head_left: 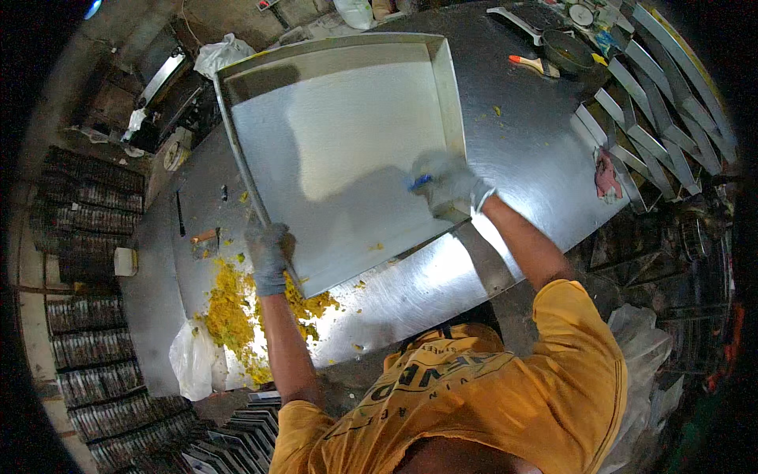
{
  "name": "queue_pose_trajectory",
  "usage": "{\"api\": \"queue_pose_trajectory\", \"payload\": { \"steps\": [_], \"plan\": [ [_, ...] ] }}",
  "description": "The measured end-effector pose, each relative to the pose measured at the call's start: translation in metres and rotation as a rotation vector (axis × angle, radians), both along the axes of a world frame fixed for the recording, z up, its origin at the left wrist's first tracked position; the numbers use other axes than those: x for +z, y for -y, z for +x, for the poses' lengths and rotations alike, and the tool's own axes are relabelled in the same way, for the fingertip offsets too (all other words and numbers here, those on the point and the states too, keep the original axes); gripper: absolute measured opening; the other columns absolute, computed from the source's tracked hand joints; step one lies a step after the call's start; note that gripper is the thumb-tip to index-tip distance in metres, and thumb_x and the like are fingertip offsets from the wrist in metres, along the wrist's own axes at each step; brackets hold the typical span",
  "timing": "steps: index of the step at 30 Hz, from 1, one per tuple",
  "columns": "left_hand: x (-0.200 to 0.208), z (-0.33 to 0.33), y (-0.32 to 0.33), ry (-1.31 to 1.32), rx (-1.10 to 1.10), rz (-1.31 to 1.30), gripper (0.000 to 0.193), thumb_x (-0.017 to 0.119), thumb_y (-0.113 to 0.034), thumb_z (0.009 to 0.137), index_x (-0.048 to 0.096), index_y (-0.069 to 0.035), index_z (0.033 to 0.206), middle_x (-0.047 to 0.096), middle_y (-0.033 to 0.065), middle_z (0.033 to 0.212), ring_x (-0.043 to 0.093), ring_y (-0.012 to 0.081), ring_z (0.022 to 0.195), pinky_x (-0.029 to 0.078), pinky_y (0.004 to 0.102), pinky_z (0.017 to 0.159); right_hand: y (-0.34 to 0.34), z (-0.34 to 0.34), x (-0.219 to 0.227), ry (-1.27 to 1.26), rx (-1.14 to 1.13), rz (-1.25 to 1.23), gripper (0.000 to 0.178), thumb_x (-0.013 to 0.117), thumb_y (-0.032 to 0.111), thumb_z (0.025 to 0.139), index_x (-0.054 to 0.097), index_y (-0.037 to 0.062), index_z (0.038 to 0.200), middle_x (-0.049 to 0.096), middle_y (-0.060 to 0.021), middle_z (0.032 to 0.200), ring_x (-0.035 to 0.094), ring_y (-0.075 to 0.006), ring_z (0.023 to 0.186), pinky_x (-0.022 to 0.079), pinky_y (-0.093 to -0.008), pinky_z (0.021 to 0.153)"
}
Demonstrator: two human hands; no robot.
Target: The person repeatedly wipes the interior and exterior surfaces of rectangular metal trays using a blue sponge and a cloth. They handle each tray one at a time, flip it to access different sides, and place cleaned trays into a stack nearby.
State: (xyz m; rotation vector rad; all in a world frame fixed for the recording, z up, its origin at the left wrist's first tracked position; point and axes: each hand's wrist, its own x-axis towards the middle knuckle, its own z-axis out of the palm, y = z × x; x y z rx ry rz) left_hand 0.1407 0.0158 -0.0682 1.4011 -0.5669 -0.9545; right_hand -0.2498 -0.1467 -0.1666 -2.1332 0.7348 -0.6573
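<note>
A large, shallow metal tray (363, 126) lies tilted across the steel table before me, its raised walls on the far, left and right sides. My left hand (270, 257), in a grey glove, is closed around the tray's left rim near its near corner. Inside the tray by the right wall is my right hand (454, 186), gloved too and smeared by motion. A small blue thing (420, 182) shows at its fingers; its kind and whether it is held are unclear. Yellow-orange crumbly shreds (233, 304) lie heaped beside and under my left wrist, with a few bits in the tray.
Several angled metal trays (655, 110) stand at the far right, a pink cloth (606, 174) by them. A brush (534, 65) and a dark bowl (567, 51) sit at the back. At the left are a white plastic bag (192, 359) and stacked dark racks (95, 340).
</note>
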Motion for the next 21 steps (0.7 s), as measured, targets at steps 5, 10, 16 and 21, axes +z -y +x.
{"api": "queue_pose_trajectory", "payload": {
  "steps": [5, 10, 16, 21],
  "plan": [
    [0.016, -0.010, -0.007, 0.081, 0.062, 0.001, 0.032, 0.065, -0.003, 0.080, 0.058, -0.001, 0.111, 0.051, -0.0006, 0.068, 0.051, 0.0141, 0.050, 0.042, 0.0313, 0.046, -0.019, 0.003, 0.014, -0.185, -0.027, 0.169, 0.025, 0.065, 0.028, 0.086, 0.075, 0.0106, 0.100, 0.072, -0.0141, 0.110, 0.067, -0.0283, 0.105, 0.051, -0.0372, 0.093],
    [0.016, -0.035, -0.026, 0.531, -0.006, -0.041, 0.041, 0.067, -0.005, 0.074, 0.060, 0.001, 0.115, 0.060, 0.0022, 0.076, 0.058, 0.0159, 0.057, 0.047, 0.0323, 0.051, -0.021, -0.001, -0.019, -0.945, -0.328, -0.177, 0.022, 0.068, 0.030, 0.082, 0.076, 0.0129, 0.094, 0.074, -0.0136, 0.100, 0.072, -0.0303, 0.090, 0.056, -0.0414, 0.080],
    [0.038, -0.086, -0.014, 0.841, -0.079, -0.201, 0.068, 0.064, -0.005, 0.068, 0.055, 0.004, 0.135, 0.066, 0.0158, 0.117, 0.065, 0.0220, 0.105, 0.051, 0.0337, 0.090, -0.107, 0.111, -0.047, 0.051, -0.123, -0.193, 0.010, 0.060, 0.014, 0.084, 0.068, 0.0094, 0.088, 0.069, -0.0176, 0.088, 0.068, -0.0379, 0.085, 0.051, -0.0470, 0.075],
    [0.044, -0.066, -0.031, 0.688, -0.073, -0.164, 0.070, 0.063, -0.003, 0.068, 0.054, 0.004, 0.137, 0.066, 0.0167, 0.123, 0.063, 0.0243, 0.114, 0.048, 0.0355, 0.099, -0.034, 0.048, -0.030, -0.496, -0.313, -0.220, 0.014, 0.058, 0.016, 0.089, 0.070, 0.0069, 0.089, 0.070, -0.0163, 0.086, 0.067, -0.0324, 0.080, 0.052, -0.0442, 0.074]
  ]
}}
